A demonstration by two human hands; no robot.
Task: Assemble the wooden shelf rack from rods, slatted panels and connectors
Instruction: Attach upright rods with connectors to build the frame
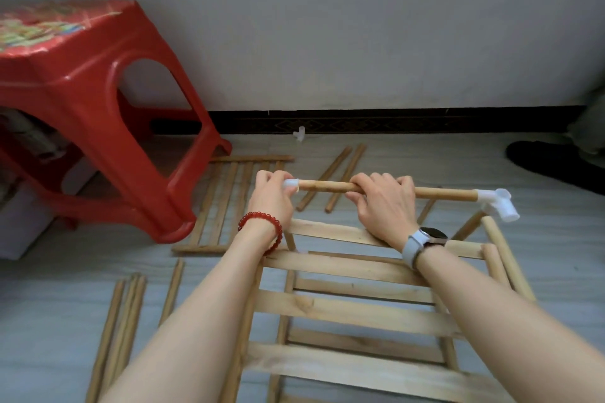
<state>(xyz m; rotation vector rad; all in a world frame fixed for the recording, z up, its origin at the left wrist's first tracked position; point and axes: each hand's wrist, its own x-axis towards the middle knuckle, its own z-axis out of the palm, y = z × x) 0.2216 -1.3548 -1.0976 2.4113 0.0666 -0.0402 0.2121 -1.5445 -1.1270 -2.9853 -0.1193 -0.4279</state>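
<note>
A partly built wooden rack (347, 311) with slatted panels stands in front of me. Above its far edge I hold a horizontal wooden rod (442, 194). My left hand (273, 198) grips a white plastic connector (291, 185) on the rod's left end. My right hand (381, 203) grips the rod near its middle. A second white connector (497, 204) sits on the rod's right end, just above an upright rod (504, 258) of the rack.
A red plastic stool (98, 114) stands at left. A spare slatted panel (229, 203) lies flat beside it. Loose rods (340, 173) lie behind the rack and more rods (124, 321) at lower left. A small white connector (299, 134) lies by the black skirting. A dark shoe (553, 163) is at right.
</note>
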